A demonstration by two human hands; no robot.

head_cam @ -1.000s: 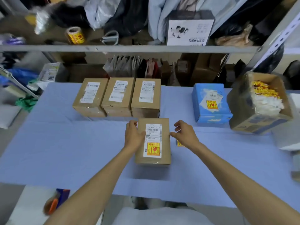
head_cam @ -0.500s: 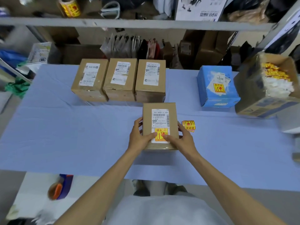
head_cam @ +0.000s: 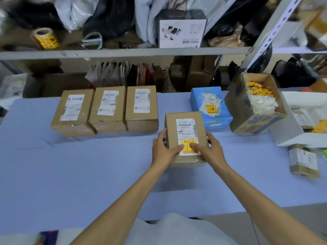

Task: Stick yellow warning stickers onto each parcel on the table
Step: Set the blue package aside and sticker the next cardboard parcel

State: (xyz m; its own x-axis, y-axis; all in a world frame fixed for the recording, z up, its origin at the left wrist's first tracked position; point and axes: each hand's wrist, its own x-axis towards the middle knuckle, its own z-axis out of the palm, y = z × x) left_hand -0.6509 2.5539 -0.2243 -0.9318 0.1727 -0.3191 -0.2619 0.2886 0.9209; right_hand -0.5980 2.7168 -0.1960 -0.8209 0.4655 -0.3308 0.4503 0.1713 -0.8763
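On the blue table (head_cam: 88, 174), the cardboard parcel (head_cam: 184, 129) is sitting near the middle; it is appearing stiff and light, best held by its long sides. The left hand (head_cam: 162, 149) and the right hand (head_cam: 212, 151) are gripping those sides, thumbs pressing the thin yellow sticker (head_cam: 188, 141) flat.

This was a packing and dispatch room — a small shipping bench. A table (head_cam: 88, 174) under a blue cloth carried three brown parcels (head_cam: 108, 121) in a row, each with a printed shipping label, and a front parcel (head_cam: 185, 115) bearing a yellow warning sticker (head_cam: 189, 143). An open carton (head_cam: 247, 117) held loose stickers and white paper scraps. Behind, a metal shelf (head_cam: 123, 52) carried a sticker roll (head_cam: 46, 38), bags and a boxed product — beneath it stood a row of mailers (head_cam: 120, 73).
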